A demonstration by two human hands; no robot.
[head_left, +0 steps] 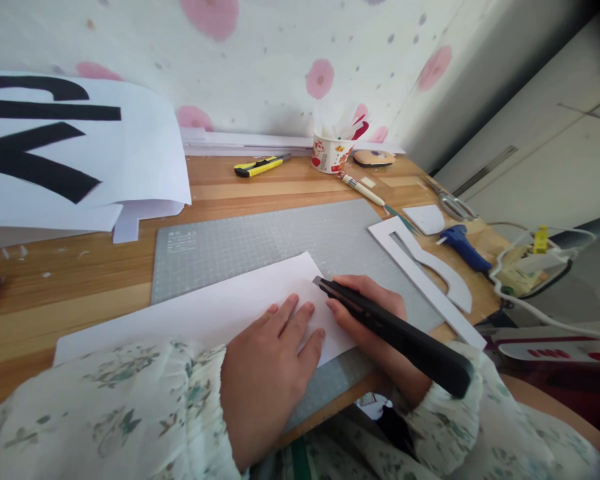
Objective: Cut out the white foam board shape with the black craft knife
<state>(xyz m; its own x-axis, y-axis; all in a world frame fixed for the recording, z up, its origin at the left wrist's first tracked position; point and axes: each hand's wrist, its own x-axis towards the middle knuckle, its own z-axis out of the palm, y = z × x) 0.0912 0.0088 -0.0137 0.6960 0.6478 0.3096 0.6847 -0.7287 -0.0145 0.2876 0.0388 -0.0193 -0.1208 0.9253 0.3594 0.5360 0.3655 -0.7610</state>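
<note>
The right hand [380,360] is grasping a cutter [397,330], the flat left hand [273,367] pinning a seemingly light, stiff white sheet [205,310], best edge-held.

The garment had loose, full sleeves of thin, off-white cloth, the left sleeve [105,407] scattered with leafy sprigs in muted grey-green and small brownish-grey touches. Elastic-looking gathers drew the left cuff [207,400] and the right cuff [447,427] in at the wrists, each ending in a narrow, ruffled edge. Below them, the left hand [275,373] and the right hand [380,353] were bare, with the left's short fingernails visible, and similarly patterned cloth [555,443] showed at lower right.
</note>
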